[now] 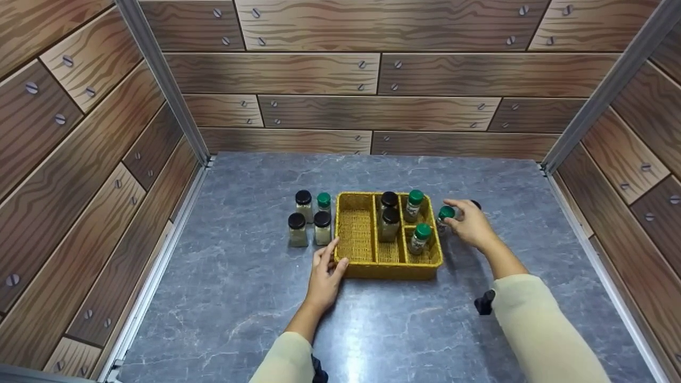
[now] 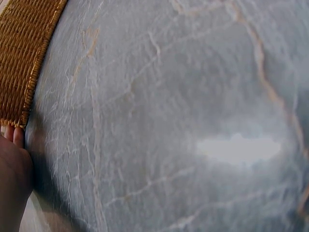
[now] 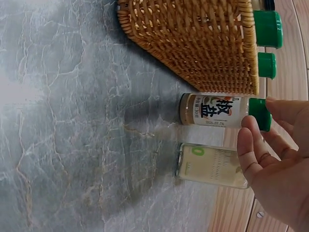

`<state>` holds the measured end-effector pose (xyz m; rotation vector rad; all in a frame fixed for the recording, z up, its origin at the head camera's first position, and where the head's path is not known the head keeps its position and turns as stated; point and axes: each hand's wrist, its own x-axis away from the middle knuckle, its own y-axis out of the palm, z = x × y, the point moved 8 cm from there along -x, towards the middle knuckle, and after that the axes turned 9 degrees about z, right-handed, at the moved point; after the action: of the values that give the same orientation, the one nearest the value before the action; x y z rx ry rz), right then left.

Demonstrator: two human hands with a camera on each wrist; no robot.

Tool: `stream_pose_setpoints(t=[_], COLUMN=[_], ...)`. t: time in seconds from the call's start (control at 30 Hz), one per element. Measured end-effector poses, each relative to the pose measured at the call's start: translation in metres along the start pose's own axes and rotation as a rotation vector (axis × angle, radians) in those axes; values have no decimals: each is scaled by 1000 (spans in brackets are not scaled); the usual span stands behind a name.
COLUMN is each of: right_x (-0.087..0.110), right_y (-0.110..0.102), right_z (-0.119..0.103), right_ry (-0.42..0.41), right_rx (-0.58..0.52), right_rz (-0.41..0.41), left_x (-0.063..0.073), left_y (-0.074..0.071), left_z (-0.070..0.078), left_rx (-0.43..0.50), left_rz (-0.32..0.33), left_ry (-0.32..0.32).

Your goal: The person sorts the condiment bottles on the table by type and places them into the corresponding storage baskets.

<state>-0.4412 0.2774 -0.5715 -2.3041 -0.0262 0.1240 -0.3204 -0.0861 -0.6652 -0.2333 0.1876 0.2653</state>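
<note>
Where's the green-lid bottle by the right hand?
In the head view, the green-lid bottle stands on the table just right of the basket, between it and a black-lidded jar.

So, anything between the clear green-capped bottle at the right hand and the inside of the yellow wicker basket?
Yes, the right wall of the basket; the bottle is upright just outside it, right hand at its cap.

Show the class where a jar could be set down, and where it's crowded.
Free: the basket's left compartment; tabletop between basket and back wall; tabletop before the basket, between the forearms. Crowded: left of the basket, four jars; right of it, a green-capped bottle, a black-capped jar and the right hand.
</note>
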Motion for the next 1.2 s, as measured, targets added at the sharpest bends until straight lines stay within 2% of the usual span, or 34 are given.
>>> stream_pose_setpoints(t=[0.17,0.53,0.67,0.87,1.2], right_x=[-1,-3,-3,-2,0], right_y=[4,6,7,8,4], right_z=[2,0,1,4,2], right_ry=[-14,-91,-79,-55,-107], right_rx=[30,128,158,156,149], right_rz=[10,92,97,92,145], left_x=[0,1,1,1,1], left_y=[0,0,0,0,0], left_z=[0,0,0,-1,-1], left_rx=[1,-3,-13,-30,-12], left_rz=[-2,1,2,2,0], left_ry=[-1,7,3,-8,-8])
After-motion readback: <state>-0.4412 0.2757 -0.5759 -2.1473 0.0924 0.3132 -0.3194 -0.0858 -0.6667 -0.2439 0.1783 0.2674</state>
